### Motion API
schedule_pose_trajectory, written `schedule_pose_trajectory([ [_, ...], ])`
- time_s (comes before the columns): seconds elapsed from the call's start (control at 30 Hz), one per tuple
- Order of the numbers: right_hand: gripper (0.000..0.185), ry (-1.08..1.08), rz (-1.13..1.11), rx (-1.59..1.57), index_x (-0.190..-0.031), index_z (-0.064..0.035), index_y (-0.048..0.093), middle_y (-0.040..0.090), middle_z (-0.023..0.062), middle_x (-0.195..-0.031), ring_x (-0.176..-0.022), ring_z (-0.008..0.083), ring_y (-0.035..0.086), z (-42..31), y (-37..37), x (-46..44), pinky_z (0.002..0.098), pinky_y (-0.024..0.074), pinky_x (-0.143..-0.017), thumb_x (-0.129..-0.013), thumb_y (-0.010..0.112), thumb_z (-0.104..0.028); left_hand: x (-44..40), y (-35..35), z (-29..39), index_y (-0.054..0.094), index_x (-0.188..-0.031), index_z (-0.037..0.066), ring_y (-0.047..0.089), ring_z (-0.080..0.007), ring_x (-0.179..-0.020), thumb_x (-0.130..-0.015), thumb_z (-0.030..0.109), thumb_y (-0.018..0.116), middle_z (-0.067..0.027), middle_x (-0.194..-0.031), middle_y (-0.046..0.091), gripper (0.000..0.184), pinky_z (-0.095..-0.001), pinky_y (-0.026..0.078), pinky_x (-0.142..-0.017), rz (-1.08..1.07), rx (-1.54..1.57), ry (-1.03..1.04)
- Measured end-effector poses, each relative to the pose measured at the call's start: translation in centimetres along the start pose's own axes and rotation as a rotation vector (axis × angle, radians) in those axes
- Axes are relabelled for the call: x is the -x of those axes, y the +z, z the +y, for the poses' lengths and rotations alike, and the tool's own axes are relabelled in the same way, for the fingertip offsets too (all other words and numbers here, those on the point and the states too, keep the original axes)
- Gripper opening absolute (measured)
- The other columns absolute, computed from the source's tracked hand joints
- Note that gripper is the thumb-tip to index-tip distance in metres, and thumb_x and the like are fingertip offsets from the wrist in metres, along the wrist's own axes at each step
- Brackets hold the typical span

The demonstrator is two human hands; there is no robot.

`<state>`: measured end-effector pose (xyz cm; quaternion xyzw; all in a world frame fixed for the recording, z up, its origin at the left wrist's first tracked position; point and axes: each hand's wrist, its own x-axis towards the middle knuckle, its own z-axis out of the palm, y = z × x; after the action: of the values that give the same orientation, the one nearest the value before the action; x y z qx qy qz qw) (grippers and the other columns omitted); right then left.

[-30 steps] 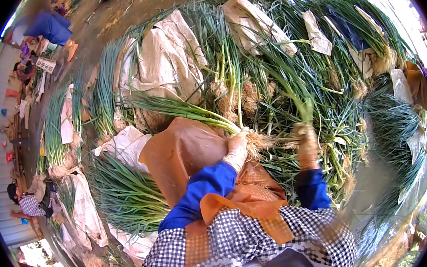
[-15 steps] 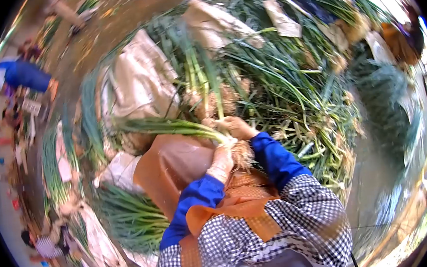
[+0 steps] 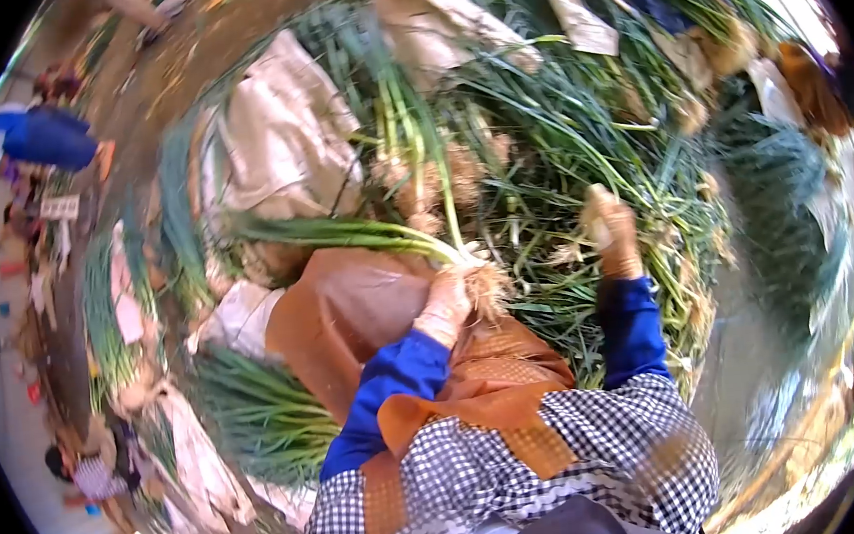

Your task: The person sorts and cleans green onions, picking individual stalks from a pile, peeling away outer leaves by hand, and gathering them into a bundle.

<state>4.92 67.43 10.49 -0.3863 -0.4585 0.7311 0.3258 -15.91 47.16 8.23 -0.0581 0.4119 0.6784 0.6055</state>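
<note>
My left hand (image 3: 447, 302) is closed around the white root ends of a bunch of green onions (image 3: 374, 233). Their leaves stretch left over the brown apron on my lap, while one stalk points up and away. Tangled tan roots (image 3: 489, 292) hang out beside my fingers. Away to the right, my right hand (image 3: 613, 230) hovers over or touches a heap of loose green onions and stripped leaves (image 3: 579, 165). Its fingers look drawn together with a pale patch at them; what they hold, if anything, I cannot make out.
More green onions (image 3: 401, 133) lie roots toward me, just ahead. Beige sacking (image 3: 286, 127) covers part of the pile at left. Another bundle (image 3: 268, 410) rests by my left side. Wet floor (image 3: 746, 372) shows at right. Other people, one in blue (image 3: 46, 136), are at far left.
My right hand has left the bunch and moved right, over the heap. My left hand keeps its hold on the green onions in nearly the same place. The view has shifted slightly.
</note>
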Motion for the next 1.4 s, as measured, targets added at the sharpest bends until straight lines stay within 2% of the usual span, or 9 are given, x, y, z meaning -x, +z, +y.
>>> schedule_pose_trajectory([
  [0.07,0.021,-0.336,0.426,1.553,-0.083,-0.0075,0.059,0.061,0.0075,-0.075,-0.063,0.0215,0.059,0.3,-2.8,-1.8,0.0329,0.0461,-0.056,-0.08,0.059,-0.029,0.3,1.2,0.5,0.054,-0.099,-0.002,0.059,-0.0204,-0.068,-0.076,-0.002,0.055,-0.0114,-0.084,0.062,0.023,-0.0287,0.051,-0.061,0.012,0.156,-0.107],
  [0.13,0.022,-0.727,0.461,1.779,-0.087,-0.0079,0.058,0.062,0.0128,-0.08,-0.069,0.0274,0.06,4.6,-4.1,-4.1,0.0364,0.0479,-0.06,-0.079,0.058,-0.028,2.3,3.0,2.7,0.055,-0.097,-0.001,0.06,-0.0197,-0.069,-0.077,-0.001,0.057,-0.0115,-0.085,0.062,0.02,-0.0294,0.052,-0.059,-0.039,0.126,-0.069],
  [0.27,0.032,0.057,-0.239,1.09,-0.088,-0.0143,0.065,0.061,0.0108,-0.073,-0.073,0.0271,0.06,3.9,13.3,-3.6,0.0371,0.0463,-0.064,-0.082,0.054,-0.043,8.0,4.9,10.9,0.048,-0.096,0.008,0.051,-0.0145,-0.067,-0.075,-0.002,0.057,-0.0058,-0.081,0.05,0.024,-0.0237,0.047,-0.057,-0.258,0.116,0.188],
  [0.33,0.039,-0.669,-0.368,1.137,-0.095,-0.0152,0.065,0.062,0.011,-0.075,-0.077,0.0264,0.06,8.3,17.1,-6.0,0.0371,0.0458,-0.066,-0.08,0.053,-0.05,10.8,5.7,14.3,0.047,-0.101,0.004,0.054,-0.0158,-0.069,-0.077,-0.002,0.052,-0.0063,-0.08,0.052,0.026,-0.0238,0.047,-0.06,-0.255,0.126,0.379],
  [0.4,0.038,0.052,-0.282,0.886,-0.095,-0.0101,0.065,0.062,0.0078,-0.071,-0.067,0.0181,0.059,8.2,21.6,-7.3,0.0297,0.0455,-0.062,-0.08,0.058,-0.044,10.6,4.0,16.2,0.048,-0.1,0.004,0.054,-0.0161,-0.071,-0.078,-0.002,0.052,-0.0063,-0.083,0.053,0.023,-0.0247,0.048,-0.061,-0.357,0.175,0.452],
  [0.53,0.036,-0.05,-0.355,0.705,-0.083,-0.005,0.062,0.06,0.0023,-0.063,-0.055,0.0142,0.054,7.9,21.4,-7.6,0.0288,0.0433,-0.052,-0.081,0.058,-0.041,6.8,1.4,14.1,0.053,-0.099,0.002,0.054,-0.0121,-0.064,-0.08,0.0,0.054,-0.0038,-0.077,0.055,0.019,-0.0227,0.047,-0.06,0.11,-0.033,0.577],
  [0.73,0.019,0.307,-0.591,-0.02,-0.09,-0.0031,0.058,0.058,0.0028,-0.08,-0.069,0.0077,0.052,4.7,16.4,-2.1,0.0213,0.0423,-0.064,-0.086,0.054,-0.021,1.6,0.8,2.5,0.058,-0.087,0.001,0.059,-0.0177,-0.061,-0.077,0.001,0.06,-0.0065,-0.076,0.06,0.011,-0.0287,0.049,-0.052,0.104,0.021,-0.056],
  [1.13,0.044,-0.087,-0.104,0.999,-0.069,-0.0114,0.062,0.059,0.0103,-0.061,-0.06,0.0305,0.058,7.8,19.0,-3.6,0.0394,0.0448,-0.054,-0.087,0.043,-0.048,-1.8,0.1,0.0,0.058,-0.082,0.001,0.055,-0.0182,-0.055,-0.074,-0.003,0.061,-0.0057,-0.067,0.056,0.01,-0.0292,0.046,-0.049,0.292,0.081,0.12],
  [1.4,0.026,-0.634,0.037,0.682,-0.062,-0.0041,0.058,0.054,0.0073,-0.056,-0.049,0.0138,0.049,-0.1,10.4,4.6,0.0288,0.0398,-0.047,-0.084,0.058,-0.018,-2.4,-1.5,0.5,0.06,-0.094,-0.003,0.057,-0.0166,-0.061,-0.076,0.0,0.055,-0.0066,-0.074,0.06,0.018,-0.0256,0.048,-0.055,0.299,0.07,0.083],
])
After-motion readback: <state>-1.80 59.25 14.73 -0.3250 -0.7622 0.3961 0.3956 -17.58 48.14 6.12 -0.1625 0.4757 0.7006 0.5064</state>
